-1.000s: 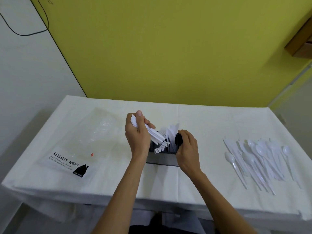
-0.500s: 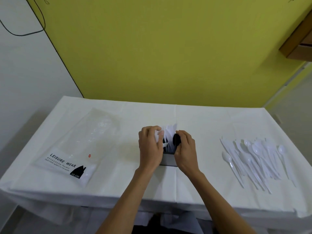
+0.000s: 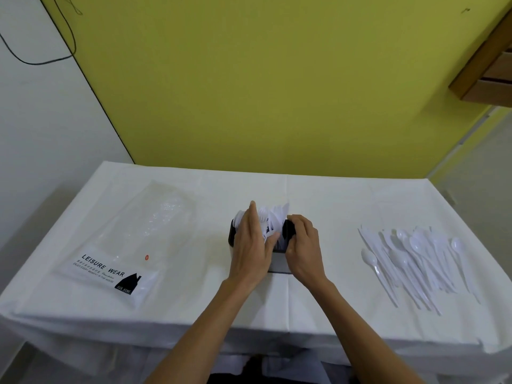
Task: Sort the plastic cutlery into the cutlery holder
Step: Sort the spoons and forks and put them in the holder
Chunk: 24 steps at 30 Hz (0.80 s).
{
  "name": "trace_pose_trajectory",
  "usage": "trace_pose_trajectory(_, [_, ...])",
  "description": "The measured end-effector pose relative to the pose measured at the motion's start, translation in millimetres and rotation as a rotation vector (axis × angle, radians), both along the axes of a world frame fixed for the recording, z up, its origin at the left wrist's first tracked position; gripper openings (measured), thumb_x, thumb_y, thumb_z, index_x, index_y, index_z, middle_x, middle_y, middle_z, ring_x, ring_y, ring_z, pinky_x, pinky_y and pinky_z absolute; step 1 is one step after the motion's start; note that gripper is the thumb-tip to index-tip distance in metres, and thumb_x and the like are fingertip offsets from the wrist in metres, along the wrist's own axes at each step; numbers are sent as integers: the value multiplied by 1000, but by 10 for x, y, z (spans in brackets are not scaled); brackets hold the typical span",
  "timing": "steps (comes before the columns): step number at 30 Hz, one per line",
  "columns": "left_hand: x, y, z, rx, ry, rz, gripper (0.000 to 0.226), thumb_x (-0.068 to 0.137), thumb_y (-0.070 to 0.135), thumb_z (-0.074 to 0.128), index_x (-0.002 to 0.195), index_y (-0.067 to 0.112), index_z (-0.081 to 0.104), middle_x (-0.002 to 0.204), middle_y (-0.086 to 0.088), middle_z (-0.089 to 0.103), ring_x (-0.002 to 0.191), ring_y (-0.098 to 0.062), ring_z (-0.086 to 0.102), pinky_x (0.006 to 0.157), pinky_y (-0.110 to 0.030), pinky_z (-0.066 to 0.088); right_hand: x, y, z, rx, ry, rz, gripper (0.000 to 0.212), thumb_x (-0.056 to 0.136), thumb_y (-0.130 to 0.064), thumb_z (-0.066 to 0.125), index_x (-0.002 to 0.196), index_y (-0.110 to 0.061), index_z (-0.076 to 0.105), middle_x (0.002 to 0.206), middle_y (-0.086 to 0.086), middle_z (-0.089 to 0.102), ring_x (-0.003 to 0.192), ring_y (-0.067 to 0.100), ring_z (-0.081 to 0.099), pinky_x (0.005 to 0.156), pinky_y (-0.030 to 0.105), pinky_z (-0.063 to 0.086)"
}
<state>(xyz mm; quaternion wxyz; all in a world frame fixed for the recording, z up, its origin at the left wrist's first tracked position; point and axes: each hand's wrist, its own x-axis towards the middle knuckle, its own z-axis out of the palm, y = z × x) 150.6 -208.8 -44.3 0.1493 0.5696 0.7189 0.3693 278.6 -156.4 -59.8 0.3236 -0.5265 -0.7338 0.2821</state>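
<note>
At the middle of the white table, the black cutlery holder stands with white plastic cutlery upright in it. The left hand lays straight fingers against that cutlery; the right hand curls round the holder's right end. Loose spoons lie well to the right, a clear bag to the left
</note>
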Motion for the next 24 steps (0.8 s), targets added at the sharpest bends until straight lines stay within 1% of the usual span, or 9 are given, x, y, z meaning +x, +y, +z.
trace_pose_trajectory(2, [-4, 125, 72, 20, 12, 5, 77, 101, 36, 53, 159, 9, 11, 160, -7, 32, 139, -20, 35, 110, -26, 29, 3, 7, -9, -1, -1, 10, 51, 83, -12, 29, 127, -15, 55, 136, -4, 51, 118, 22, 47, 99, 27, 39])
trace_pose_trajectory(4, [1, 216, 125, 43, 32, 3, 76, 99, 41, 54, 157, 7, 20, 150, -8, 43, 128, -20, 42, 104, -27, 32, 6, 3, -9, -8, 3, 10, 51, 85, -12, 28, 128, -15, 55, 137, -4, 51, 119, 22, 47, 100, 29, 40])
trace_pose_trajectory(7, [17, 260, 105, 53, 21, -1, 70, 98, 45, 55, 152, 6, 32, 146, -9, 48, 128, -21, 45, 104, -26, 33, 13, 5, -26, 4, -6, 11, 51, 86, -12, 28, 129, -15, 55, 137, -3, 51, 119, 23, 47, 102, 35, 43])
trace_pose_trajectory(9, [15, 248, 66, 66, 13, 10, 62, 98, 48, 52, 144, 8, 44, 141, -7, 51, 127, -23, 48, 107, -31, 39, 11, -4, -26, 15, 0, 14, 50, 85, -9, 29, 128, -14, 56, 136, -2, 52, 118, 24, 48, 101, 37, 44])
trace_pose_trajectory(11, [22, 225, 40, 86, 32, 25, 58, 96, 52, 43, 134, 10, 51, 135, -6, 53, 121, -24, 52, 102, -41, 45, 8, -14, -23, 19, 12, 20, 50, 83, -8, 29, 124, -15, 57, 132, -3, 54, 113, 23, 50, 99, 39, 45])
trace_pose_trajectory(14, [40, 205, 48, 95, 66, 34, 57, 94, 49, 42, 132, 8, 53, 133, -8, 54, 119, -27, 53, 99, -45, 47, 2, -19, -5, 22, 24, 12, 50, 83, -17, 26, 121, -15, 58, 129, -3, 55, 111, 23, 52, 97, 40, 46])
trace_pose_trajectory(18, [31, 223, 66, 52, 116, 8, 69, 91, 43, 63, 144, 5, 42, 145, -12, 44, 132, -28, 47, 106, -37, 42, 0, -30, 6, 22, 33, 10, 49, 86, -27, 24, 118, -14, 59, 127, -3, 56, 108, 23, 51, 95, 37, 45])
trace_pose_trajectory(21, [52, 202, 138, 80, 116, 2, 71, 89, 39, 67, 146, 7, 39, 151, -9, 38, 137, -24, 42, 110, -33, 38, 8, -3, 13, 14, 69, 30, 34, 92, -15, 34, 115, -15, 59, 121, -5, 57, 106, 14, 50, 92, 31, 44])
trace_pose_trajectory(24, [139, 183, 227, 132, 103, -13, 62, 90, 32, 65, 144, 8, 43, 152, -5, 39, 139, -22, 40, 113, -31, 35, 66, 29, 71, -41, 124, 61, 27, 100, -5, 40, 116, -16, 59, 115, -7, 60, 104, 4, 51, 91, 23, 42])
